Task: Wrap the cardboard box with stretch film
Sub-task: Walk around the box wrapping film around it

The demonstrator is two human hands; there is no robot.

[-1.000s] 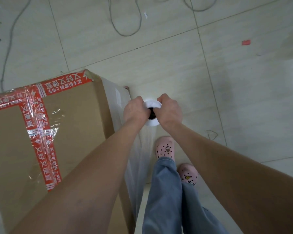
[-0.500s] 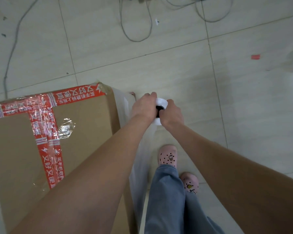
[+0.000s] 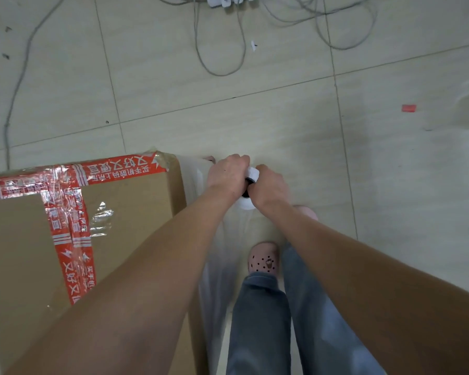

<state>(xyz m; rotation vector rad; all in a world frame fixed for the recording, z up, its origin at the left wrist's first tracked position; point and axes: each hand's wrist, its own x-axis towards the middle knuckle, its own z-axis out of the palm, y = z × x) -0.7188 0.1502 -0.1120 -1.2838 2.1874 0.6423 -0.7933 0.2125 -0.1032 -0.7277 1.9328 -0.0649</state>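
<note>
Down at the far right corner of the cardboard box (image 3: pixel 125 212), both hands grip the stretch film roll (image 3: pixel 251 174) held upright. The left hand (image 3: pixel 228 174) is clamped on its left side, the right hand (image 3: pixel 270 188) clamped on its right, with the white core end showing between them. Clear film (image 3: pixel 217 266) runs from the roll along the box's right side. Grey cables (image 3: pixel 220 50) lie on the tiled floor (image 3: pixel 390 185) farther off.
</note>
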